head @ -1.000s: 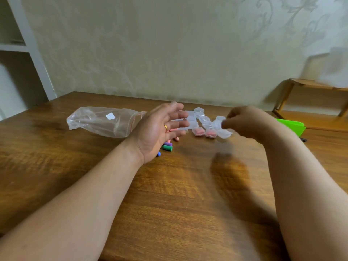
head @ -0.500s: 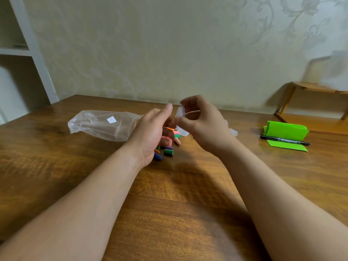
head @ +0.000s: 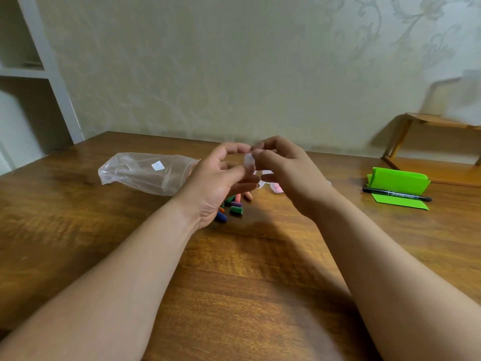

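A small clear plastic case (head: pixel 249 162) is held above the wooden table (head: pixel 234 282) between both hands. My right hand (head: pixel 289 175) pinches it from the right. My left hand (head: pixel 221 178) meets it from the left, thumb and forefinger on its edges. Under my left hand lie several small coloured earplugs (head: pixel 235 208), green, purple, blue and orange. More clear cases (head: pixel 276 187), some with pink contents, sit behind my right hand and are mostly hidden.
A clear plastic bag (head: pixel 145 174) lies on its side left of the hands. Folded green paper (head: pixel 398 183) with a black marker (head: pixel 397 195) across it sits at the right. A white shelf unit stands at the far left, a low wooden stand at the far right.
My right hand picked a clear case from the row and brought it left. My left hand rose from the table to meet it, and both now hold the case higher.
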Motion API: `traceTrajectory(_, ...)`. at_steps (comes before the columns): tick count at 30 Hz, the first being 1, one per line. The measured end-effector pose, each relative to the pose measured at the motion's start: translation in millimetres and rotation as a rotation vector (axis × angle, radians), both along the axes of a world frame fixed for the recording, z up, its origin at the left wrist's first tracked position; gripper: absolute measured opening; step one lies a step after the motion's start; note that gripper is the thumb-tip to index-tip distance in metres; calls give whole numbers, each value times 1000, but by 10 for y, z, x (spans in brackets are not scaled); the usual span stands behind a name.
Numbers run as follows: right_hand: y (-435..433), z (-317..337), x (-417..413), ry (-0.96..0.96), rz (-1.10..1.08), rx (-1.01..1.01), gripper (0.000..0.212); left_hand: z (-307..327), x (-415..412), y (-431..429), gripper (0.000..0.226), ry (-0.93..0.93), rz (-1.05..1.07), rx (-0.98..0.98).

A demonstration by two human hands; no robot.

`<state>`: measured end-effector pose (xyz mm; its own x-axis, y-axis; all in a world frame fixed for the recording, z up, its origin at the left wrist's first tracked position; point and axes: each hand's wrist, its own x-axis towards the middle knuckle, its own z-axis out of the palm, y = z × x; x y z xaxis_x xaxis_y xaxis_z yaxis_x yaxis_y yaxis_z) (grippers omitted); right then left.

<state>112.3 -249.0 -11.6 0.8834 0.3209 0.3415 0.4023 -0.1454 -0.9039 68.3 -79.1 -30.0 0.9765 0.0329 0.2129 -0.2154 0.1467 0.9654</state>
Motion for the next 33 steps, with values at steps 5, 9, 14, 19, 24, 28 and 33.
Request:
traceTrajectory(5, -67, 0, 37, 24, 28, -46, 28, -20, 4, 5, 33, 1, 3, 73)
traceTrajectory(9, -89, -19, 48, 39, 50, -50, 27, -17, -12, 31, 33, 28, 16, 115)
traceTrajectory(14, -95, -37, 47, 38, 64, -51, 34, 1, -27, 24, 31, 50, 5, 85)
traceTrajectory(19, -82, -58, 73, 26, 62, -57, 35, -7, -23, 44, 28, 62, -16, 50)
traceTrajectory(24, -89, -51, 92, 48, 11, 0, 24, 33, -42, 49, 24, 76, -39, -70)
traceTrajectory(28, -65, -36, 69, 13, -134, -29, 15, 61, -64, 72, 33, 116, -86, -198)
traceTrajectory(33, -49, -30, 36, -157, -220, -191, 18, 50, -117, 36, 41, 194, -275, -115)
